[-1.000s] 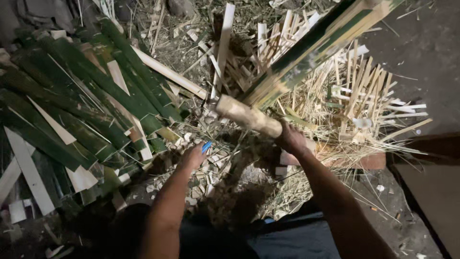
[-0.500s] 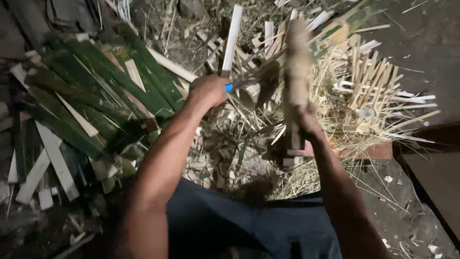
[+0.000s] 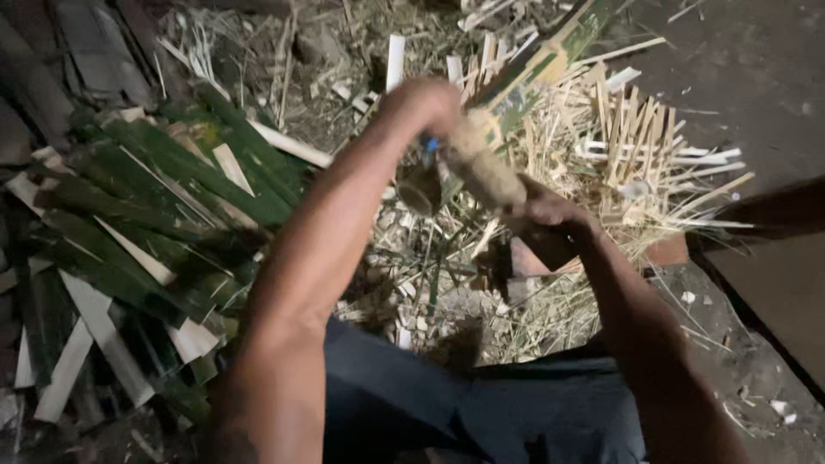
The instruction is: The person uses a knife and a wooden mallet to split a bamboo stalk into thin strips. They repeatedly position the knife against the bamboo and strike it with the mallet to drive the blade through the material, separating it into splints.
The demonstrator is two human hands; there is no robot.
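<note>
While the right hand (image 3: 550, 219) clenches a pale wooden club (image 3: 485, 167), the left hand (image 3: 421, 107) grips something blue (blurred), beside a green split bamboo length (image 3: 550, 60).

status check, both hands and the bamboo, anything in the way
Left hand up on a blue-tipped tool, blurred. Right hand gripping a wooden club against the green bamboo strip. Split strips piled left, not in the way.
</note>
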